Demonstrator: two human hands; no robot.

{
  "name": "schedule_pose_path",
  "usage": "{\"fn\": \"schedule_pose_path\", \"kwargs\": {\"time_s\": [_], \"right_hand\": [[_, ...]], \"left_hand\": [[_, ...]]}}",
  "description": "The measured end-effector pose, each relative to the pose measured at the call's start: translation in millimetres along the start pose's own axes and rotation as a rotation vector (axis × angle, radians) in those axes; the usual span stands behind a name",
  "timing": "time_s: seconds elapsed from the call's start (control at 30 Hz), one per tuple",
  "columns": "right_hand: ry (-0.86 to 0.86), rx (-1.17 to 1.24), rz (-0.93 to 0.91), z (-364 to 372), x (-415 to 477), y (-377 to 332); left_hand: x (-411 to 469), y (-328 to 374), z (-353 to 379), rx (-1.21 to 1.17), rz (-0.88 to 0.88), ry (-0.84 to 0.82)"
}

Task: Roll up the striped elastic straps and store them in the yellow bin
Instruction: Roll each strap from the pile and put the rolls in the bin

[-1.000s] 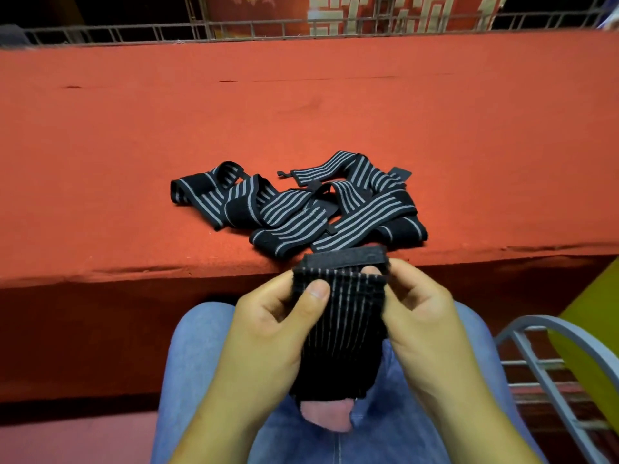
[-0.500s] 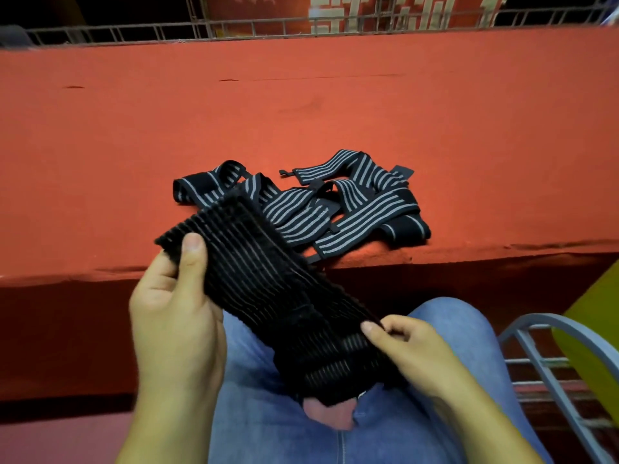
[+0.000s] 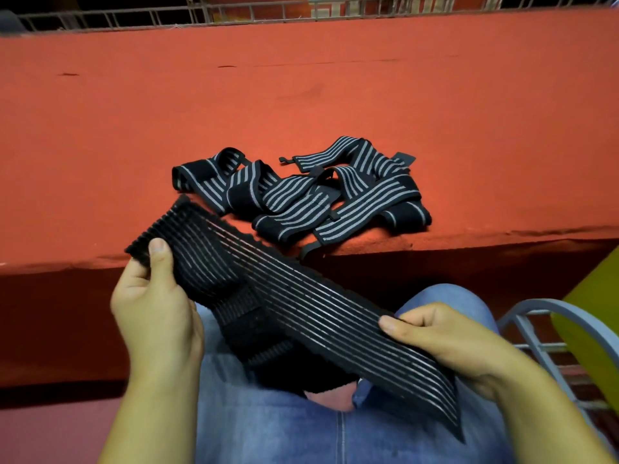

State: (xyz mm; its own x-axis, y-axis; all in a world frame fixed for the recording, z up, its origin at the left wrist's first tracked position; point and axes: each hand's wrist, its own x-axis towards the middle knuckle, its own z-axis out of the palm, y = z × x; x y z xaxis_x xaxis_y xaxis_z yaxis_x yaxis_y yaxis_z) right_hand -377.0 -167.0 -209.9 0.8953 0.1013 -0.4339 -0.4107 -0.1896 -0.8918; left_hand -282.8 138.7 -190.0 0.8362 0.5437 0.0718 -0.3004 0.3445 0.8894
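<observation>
Broad bare stretches of the red felt-covered counter (image 3: 134,128) are left beside and behind the tangled pile of black grey-striped elastic straps (image 3: 301,199), which is heaped at the counter's front edge. The way from the lap to that pile is crossed diagonally by a stretched black ribbed strap (image 3: 301,303). The yellow plastic bin (image 3: 596,303) at the far right is partly barred on its near side by a curved grey metal tube frame (image 3: 536,303).

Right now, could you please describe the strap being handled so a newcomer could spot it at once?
Start at the red table; a pile of striped straps lies at its near edge. Below it, over the lap, one long strap is pulled flat between the left hand and right hand, unlike the tangled ones.
</observation>
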Motion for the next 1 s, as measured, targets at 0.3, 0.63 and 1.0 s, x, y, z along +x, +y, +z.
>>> {"fn": "schedule_pose_path", "kwargs": {"time_s": [0.3,0.63,1.0], "right_hand": [[-0.074,0.619,-0.32,-9,-22,-23],[0.357,0.741,-0.478,-9,-13,-51],[0.358,0.435,-0.347,17,-9,-52]], "left_hand": [[5,-26,-14,0.113,-0.146,-0.014],[-21,-19,-1,0.333,-0.136,-0.381],[-58,8,27,0.261,-0.091,-0.856]]}}
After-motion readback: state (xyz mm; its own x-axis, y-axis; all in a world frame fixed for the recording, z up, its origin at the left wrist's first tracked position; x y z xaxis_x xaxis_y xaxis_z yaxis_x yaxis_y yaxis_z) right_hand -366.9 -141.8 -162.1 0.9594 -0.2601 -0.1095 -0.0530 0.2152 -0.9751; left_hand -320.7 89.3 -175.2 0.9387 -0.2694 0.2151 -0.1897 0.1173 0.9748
